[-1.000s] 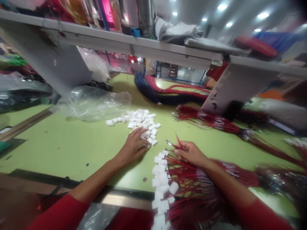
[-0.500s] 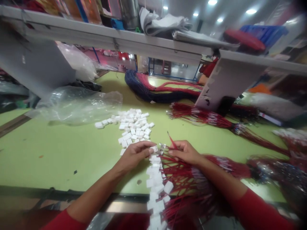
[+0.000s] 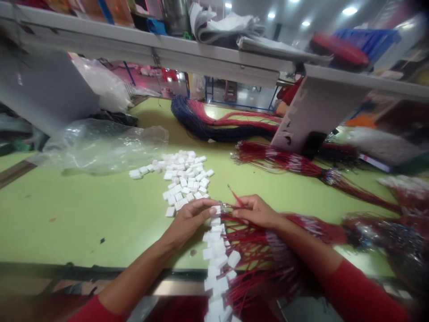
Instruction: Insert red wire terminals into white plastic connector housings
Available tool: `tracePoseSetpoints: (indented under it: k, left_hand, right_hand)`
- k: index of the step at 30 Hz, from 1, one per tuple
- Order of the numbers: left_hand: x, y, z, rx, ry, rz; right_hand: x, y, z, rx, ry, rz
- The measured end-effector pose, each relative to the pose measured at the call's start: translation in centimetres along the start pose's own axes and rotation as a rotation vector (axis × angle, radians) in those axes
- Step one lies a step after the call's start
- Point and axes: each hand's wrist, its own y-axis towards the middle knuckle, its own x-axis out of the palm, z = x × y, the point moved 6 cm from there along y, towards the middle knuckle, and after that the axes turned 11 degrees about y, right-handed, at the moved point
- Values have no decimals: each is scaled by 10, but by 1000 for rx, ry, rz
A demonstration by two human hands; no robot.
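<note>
My left hand [image 3: 194, 217] pinches a white connector [image 3: 216, 210] between thumb and fingers. Closed around red wires with metal tips [image 3: 224, 206] is my right hand [image 3: 256, 210]; one wire [image 3: 236, 197] sticks up from its fingers. The metal tips meet the connector's right side; how deep they sit is too small to tell. Below the hands, a column of white connectors [image 3: 216, 259] joined to red wires [image 3: 248, 243] runs down over the table's front edge. A pile of loose white connectors [image 3: 187, 176] lies just beyond my left hand.
Clear plastic bag [image 3: 110, 143] lies at the left of the green table [image 3: 67, 214]. Dark blue wire bundle [image 3: 201, 127] and red wire bundle [image 3: 281, 161] lie behind. A shelf [image 3: 201, 53] crosses above, with a grey panel [image 3: 321, 107] at right. A person's arm [image 3: 284, 100] shows beyond.
My right hand has moved slightly left, bringing the metal wire tips from just beside the connector up against it. The whole view has shifted a little.
</note>
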Motion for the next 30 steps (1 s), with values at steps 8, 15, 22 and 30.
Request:
tracePoseSetpoints:
  k: [8, 15, 22, 30]
  left_hand:
    - [19, -6, -11, -17, -32, 41]
    - [21, -11, -18, -20, -48, 175]
    - [21, -10, -12, 30, 107, 233]
    - [-10, 11, 34, 483, 1322, 454]
  right_hand:
    - [3, 0, 11, -22, -38, -20]
    - [2, 1, 12, -81, -83, -18]
    - [-3, 5, 16, -83, -23, 68]
    - [-16, 10, 6, -141, -43, 198]
